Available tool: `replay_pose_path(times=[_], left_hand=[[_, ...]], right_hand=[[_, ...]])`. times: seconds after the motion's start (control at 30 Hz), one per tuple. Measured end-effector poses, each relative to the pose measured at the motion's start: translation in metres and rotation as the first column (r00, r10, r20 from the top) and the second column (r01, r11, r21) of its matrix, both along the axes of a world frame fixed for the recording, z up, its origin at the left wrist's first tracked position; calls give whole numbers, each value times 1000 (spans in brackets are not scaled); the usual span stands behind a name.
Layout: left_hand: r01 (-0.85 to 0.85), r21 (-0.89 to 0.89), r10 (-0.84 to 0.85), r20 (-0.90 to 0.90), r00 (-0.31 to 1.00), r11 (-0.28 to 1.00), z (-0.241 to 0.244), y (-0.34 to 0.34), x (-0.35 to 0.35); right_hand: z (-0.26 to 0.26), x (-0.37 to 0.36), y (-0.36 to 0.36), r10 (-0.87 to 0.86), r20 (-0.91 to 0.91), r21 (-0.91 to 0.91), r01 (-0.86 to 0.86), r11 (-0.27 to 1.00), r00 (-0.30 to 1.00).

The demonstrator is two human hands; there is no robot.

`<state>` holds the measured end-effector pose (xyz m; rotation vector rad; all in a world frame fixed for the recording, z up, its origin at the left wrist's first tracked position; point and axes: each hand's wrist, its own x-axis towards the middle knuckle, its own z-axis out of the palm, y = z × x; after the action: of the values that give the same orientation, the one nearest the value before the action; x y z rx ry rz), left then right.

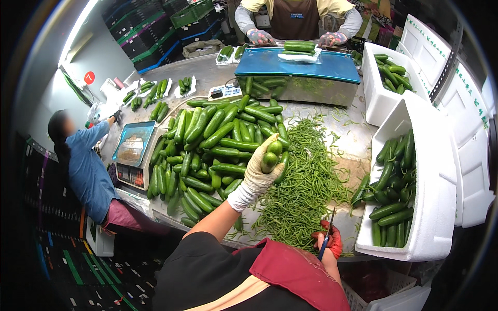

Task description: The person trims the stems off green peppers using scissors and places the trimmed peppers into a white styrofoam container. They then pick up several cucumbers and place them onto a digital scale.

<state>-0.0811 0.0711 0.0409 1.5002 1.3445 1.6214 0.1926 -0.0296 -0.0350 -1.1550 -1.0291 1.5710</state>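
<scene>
My left hand (258,171), in a pale glove, is shut on small cucumbers (269,162), with two rounded ends facing up. It is over the right side of a large heap of cucumbers (206,147). Cut green stem pieces (303,186) lie in a wide pile on the metal table just right of that hand. My right hand (330,239), in a red glove with bare fingertips showing, holds scissors (328,233) near the table's front edge, their blades pointing away from me. More cucumbers (393,190) fill a white foam box at the right.
A kitchen scale (134,155) stands left of the heap. A blue-topped wrapping machine (297,66) bears trayed cucumbers at the back, with a gloved co-worker behind it. Another co-worker (89,167) stands at the left. A second foam box (373,97) is at the back right.
</scene>
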Motion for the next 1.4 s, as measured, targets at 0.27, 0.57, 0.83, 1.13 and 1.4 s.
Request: replay_pose_path(times=[0.27,0.57,0.83,1.13,1.4], left_hand=[[-36,338,276,-700,659,940,41,10,-46],[-706,11,229,-949,215,708,37,42,-211],[-73,116,137,-849,510,991,42,95,-35],[519,-175,-314,-930,193,837,-1,42,274],[459,-246,-347,-926,150,854,-11,57,290]], right_hand=[[-8,1,-6,21,35,-3,-21,1000,999],[-14,1,-2,33,-11,-113,-34,993,999],[5,13,-16,-48,48,134,41,990,998],[8,20,-43,-185,211,321,111,941,960],[13,28,-54,-205,20,101,202,974,979]])
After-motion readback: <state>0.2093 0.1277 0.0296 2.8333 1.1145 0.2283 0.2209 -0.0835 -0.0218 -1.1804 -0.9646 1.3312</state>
